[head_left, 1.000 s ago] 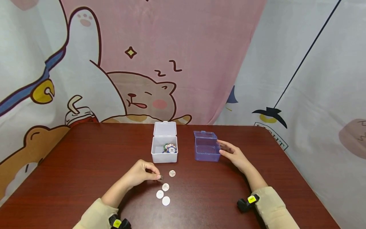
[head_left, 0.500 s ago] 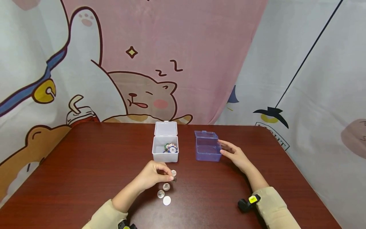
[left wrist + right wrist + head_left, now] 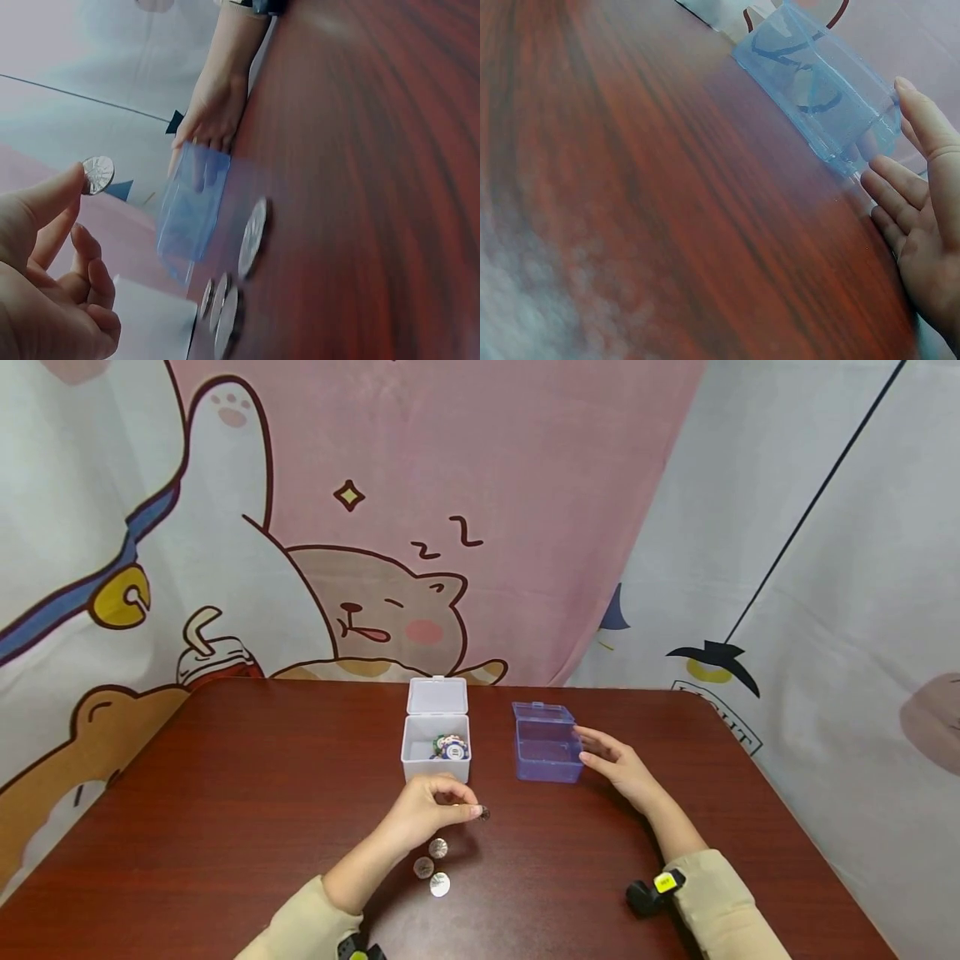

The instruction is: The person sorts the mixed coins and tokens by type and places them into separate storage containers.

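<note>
My left hand [image 3: 427,810] pinches a silver coin [image 3: 98,175] between thumb and forefinger, held above the table in front of the white box [image 3: 417,767]. Its other fingers curl inward in the left wrist view. Several more silver coins [image 3: 438,848] lie flat on the table below the hand, one of them hidden from the head view. At the right side of a see-through blue box [image 3: 548,772] rests my right hand [image 3: 619,771], thumb at the near corner and fingers loosely extended along the wall. This box stands with its lid raised and nothing inside.
The white box also has its lid up and holds several poker chips [image 3: 452,748]. Both boxes stand side by side toward the far edge of the brown table [image 3: 247,793]. A patterned cloth [image 3: 540,527] hangs behind the table.
My left hand has moved to the right and slightly away from me with the pinched coin, passing over the coins on the table. The right hand stays at the blue box.
</note>
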### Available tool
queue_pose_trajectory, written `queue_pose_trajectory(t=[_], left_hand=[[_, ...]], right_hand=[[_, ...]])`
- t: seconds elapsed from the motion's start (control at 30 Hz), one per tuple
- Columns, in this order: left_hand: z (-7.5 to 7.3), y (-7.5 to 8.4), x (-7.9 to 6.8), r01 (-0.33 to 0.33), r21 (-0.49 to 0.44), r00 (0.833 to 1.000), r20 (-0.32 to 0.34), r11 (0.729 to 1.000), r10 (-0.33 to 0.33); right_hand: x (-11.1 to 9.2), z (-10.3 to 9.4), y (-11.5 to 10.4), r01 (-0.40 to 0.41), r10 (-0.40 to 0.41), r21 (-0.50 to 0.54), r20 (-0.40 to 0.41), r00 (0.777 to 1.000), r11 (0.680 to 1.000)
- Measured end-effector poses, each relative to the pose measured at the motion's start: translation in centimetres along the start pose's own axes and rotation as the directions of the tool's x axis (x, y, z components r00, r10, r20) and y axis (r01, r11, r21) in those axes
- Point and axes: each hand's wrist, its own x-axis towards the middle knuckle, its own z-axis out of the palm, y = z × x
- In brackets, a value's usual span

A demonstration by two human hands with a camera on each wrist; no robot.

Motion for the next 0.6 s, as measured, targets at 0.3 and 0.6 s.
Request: queue_pose_trajectory(t=[0.3,0.6], left_hand=[[2.2,0.8,1.5,-0.044,-0.021,0.997,-0.063,0.999,0.043],[3.9,1.3,3.2,-0.034,-0.04,0.988,-0.154,0.999,0.027]], right_hand=[[0.0,-0.1,0.1,0.006,-0.006,-0.002,0.003,1.0,1.0],[0.1,0.0,0.1,0.013,-0.013,0.034,0.011,1.0,0.999]])
